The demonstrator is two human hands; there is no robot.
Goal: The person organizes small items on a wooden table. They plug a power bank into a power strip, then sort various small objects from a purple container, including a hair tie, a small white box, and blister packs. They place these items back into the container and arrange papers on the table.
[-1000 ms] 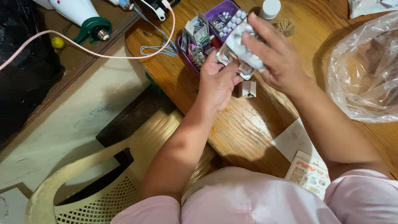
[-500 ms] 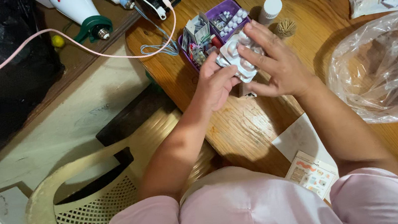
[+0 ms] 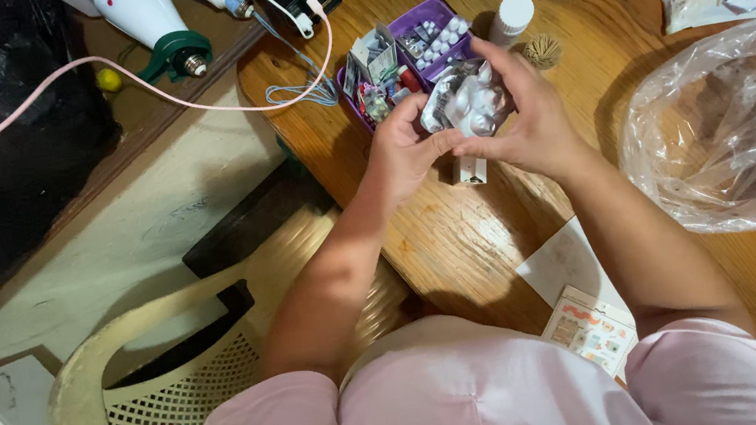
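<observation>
Nearest the camera, a printed leaflet (image 3: 593,332) is lying on the wooden table (image 3: 458,241), its near edge cut off by the pink sleeve. Further out, the left hand (image 3: 404,152) and the right hand (image 3: 528,122) are meeting above the table, both partly curled and gripping a bunch of silver blister packs (image 3: 467,101) between them. How many packs there are is hard to make out. Beneath the hands, a small white packet (image 3: 471,170) is lying half hidden. Just beyond, a purple organiser box (image 3: 418,30) is sitting full of medicine strips, with a white-capped bottle (image 3: 511,16) to its right. Far right, a clear plastic bag (image 3: 723,127) is running off the frame.
</observation>
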